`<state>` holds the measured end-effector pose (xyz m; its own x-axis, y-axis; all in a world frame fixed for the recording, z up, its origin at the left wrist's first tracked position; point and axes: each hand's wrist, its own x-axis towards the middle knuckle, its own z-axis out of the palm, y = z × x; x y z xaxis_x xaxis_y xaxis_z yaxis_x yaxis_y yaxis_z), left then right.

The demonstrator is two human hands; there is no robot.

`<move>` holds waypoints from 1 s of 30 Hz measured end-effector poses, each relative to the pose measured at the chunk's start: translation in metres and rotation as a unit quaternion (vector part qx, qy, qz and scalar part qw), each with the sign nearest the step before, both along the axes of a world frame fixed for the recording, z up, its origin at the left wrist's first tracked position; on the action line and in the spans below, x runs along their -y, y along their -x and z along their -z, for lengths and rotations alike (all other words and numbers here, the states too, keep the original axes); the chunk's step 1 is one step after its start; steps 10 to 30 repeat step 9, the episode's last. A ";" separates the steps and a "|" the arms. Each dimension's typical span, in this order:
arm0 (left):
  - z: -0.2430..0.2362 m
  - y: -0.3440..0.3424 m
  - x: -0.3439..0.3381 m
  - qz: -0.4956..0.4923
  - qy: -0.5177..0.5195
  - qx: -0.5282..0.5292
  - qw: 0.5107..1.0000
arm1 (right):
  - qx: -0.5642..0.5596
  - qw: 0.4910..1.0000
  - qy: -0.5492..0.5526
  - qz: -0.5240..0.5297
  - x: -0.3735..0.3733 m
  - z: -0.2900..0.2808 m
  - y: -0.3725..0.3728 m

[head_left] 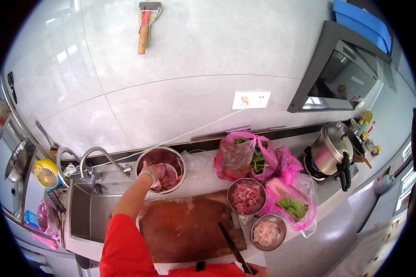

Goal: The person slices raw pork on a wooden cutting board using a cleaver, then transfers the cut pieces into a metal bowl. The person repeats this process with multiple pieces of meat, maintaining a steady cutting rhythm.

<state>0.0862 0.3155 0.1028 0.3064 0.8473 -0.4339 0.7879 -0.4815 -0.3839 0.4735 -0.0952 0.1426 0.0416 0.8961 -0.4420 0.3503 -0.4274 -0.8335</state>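
My left hand (150, 171) reaches into a deep metal pot (184, 161), its fingers against pieces of raw meat (168, 179). The fingertips blend with the meat, so their grip is unclear. At the lower edge my right hand (259, 270) is closed round the handle of a knife (231, 243). The dark, narrow-looking blade points up and left over the right part of a brown cutting board (185, 226). Right of the board stand a metal bowl of cut red meat (246, 197) and a smaller bowl of paler pink meat (266, 232).
A sink (85, 212) with a curved faucet (99, 150) lies left of the board. Pink bags (231, 157) of vegetables crowd the counter behind the bowls, leafy greens (293, 208) among them. Farther right stands a pressure cooker (330, 147). A white cord (189, 134) runs from the wall socket (250, 100).
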 end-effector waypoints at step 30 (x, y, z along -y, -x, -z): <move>-0.010 0.025 -0.014 -0.267 -0.003 0.256 0.929 | 0.003 0.999 0.029 0.034 0.002 0.006 0.007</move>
